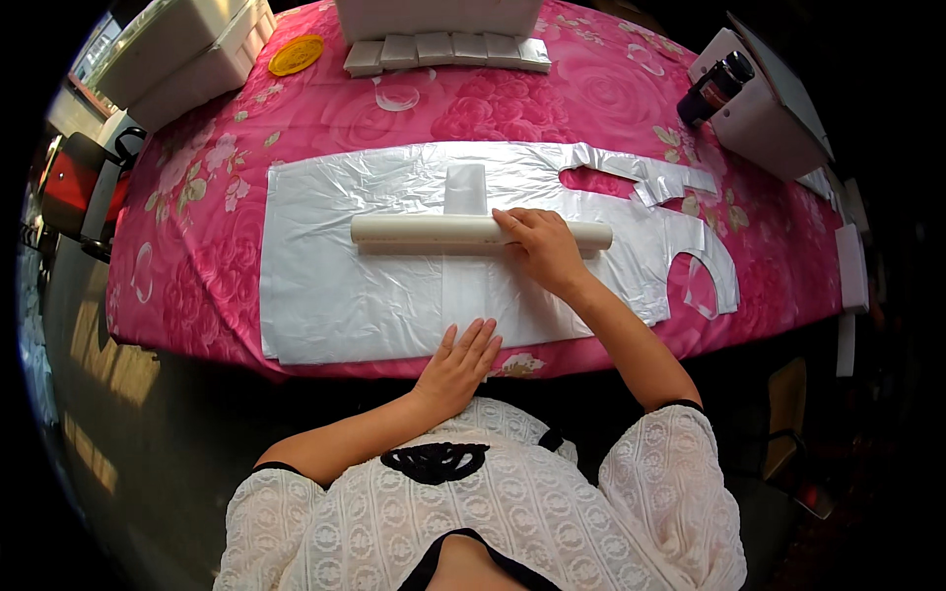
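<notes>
A flat stack of silvery-white plastic vest bags (335, 295) lies across the table, with its cut-out handles at the right. A pale strip (466, 189) runs over the middle of the stack, from far to near. Across this strip and the bags lies a long white plastic pipe (424, 230). My right hand (545, 248) is closed over the pipe, right of its middle, with the palm side hidden. My left hand (461, 366) rests flat at the near edge of the bags, over the strip's near end, its fingers stretched out and holding nothing.
A pink flowered cloth (552, 103) covers the table. At the far side are several small silvery folded packets (434, 49) before a white box (439, 17), and a yellow plastic disc (296, 56). A dark bottle (715, 89) and white carton (764, 108) stand far right; foam boxes (192, 59) far left.
</notes>
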Demonstrator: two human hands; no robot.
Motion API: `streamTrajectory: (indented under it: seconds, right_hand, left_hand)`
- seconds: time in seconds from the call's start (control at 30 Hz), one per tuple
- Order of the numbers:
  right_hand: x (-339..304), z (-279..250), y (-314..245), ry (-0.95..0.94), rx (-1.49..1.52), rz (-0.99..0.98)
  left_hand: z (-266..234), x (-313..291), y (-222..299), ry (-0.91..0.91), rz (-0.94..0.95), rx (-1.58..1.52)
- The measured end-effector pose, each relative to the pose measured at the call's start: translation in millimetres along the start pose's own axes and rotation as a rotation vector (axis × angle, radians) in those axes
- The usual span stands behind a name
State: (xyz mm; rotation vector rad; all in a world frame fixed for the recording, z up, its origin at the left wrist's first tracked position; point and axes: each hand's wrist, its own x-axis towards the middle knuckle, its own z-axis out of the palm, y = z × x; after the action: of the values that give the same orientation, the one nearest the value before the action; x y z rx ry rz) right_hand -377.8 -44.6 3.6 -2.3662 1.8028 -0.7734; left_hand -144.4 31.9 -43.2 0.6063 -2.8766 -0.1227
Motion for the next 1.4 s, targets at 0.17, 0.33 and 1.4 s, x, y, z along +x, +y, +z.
streamTrajectory:
  seconds: [0.17, 0.33, 1.4]
  right_hand:
    - [73.8, 18.2, 52.4, 0.065, -0.074, 0.018]
    - [59.9, 14.0, 27.8, 0.077, -0.023, -0.078]
    - [8.3, 5.3, -34.6, -0.439, 0.698, 0.817]
  left_hand:
    - [-10.0, -2.8, -12.1, 0.003, 0.128, -0.005]
    - [-26.9, -12.5, -38.2, 0.032, 0.142, -0.277]
    - [-43.0, 51.9, -85.5, 0.275, -0.478, -0.710]
